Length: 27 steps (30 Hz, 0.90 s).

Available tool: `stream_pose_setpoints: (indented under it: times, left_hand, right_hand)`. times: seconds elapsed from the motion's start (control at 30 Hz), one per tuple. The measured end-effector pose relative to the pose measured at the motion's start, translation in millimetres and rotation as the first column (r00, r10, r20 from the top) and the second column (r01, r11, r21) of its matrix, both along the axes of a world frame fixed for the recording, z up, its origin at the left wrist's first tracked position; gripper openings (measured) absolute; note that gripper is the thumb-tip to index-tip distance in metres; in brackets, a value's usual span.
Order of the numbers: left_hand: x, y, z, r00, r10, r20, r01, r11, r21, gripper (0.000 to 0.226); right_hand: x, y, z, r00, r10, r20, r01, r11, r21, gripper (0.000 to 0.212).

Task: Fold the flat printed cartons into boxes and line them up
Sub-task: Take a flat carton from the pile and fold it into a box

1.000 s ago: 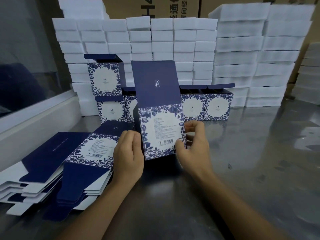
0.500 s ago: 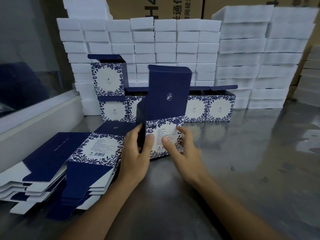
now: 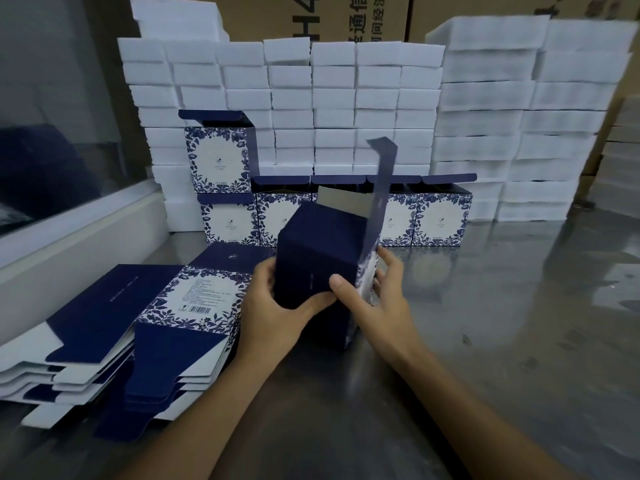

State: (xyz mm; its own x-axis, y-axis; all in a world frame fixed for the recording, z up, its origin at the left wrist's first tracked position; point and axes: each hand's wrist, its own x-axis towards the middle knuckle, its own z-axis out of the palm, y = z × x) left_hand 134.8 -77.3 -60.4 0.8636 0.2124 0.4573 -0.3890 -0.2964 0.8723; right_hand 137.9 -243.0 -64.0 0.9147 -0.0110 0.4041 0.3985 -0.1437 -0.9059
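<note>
Since a moment ago you have turned the box (image 3: 320,261) so its plain navy side faces you, lid flap up. Your left hand (image 3: 277,306) and right hand (image 3: 377,299) grip it above the table (image 3: 502,323). It looks light, thin card that dents easily: hold the corners. The small print on the flat cartons (image 3: 194,296) is unreadable.
</note>
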Motion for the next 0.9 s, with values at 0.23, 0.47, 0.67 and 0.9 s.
stream_pose_setpoints:
  times: [0.23,0.47,0.67,0.9]
  left_hand:
    - [-3,2,5,0.964,-0.267,-0.007,0.266,0.963,-0.026,0.066]
    - [-2,-1,-2,0.985,-0.169,0.029,0.156,0.956,0.25,0.062]
    - [-8,-9,2,0.948,-0.004,0.317,-0.14,0.893,0.428,0.064]
    - [-13,-5,7,0.921,-0.011,0.389,-0.232,0.788,0.57,0.069]
  right_hand:
    - [1,-4,10,0.996,0.014,-0.084,0.006,0.971,0.239,0.042]
    - [3,-14,26,0.951,-0.081,-0.3,0.204,0.89,0.407,0.021]
    - [2,-20,28,0.911,-0.288,-0.296,0.381,0.863,0.332,0.025]
    - [5,-24,24,0.908,-0.195,-0.371,0.292,0.929,0.225,0.039]
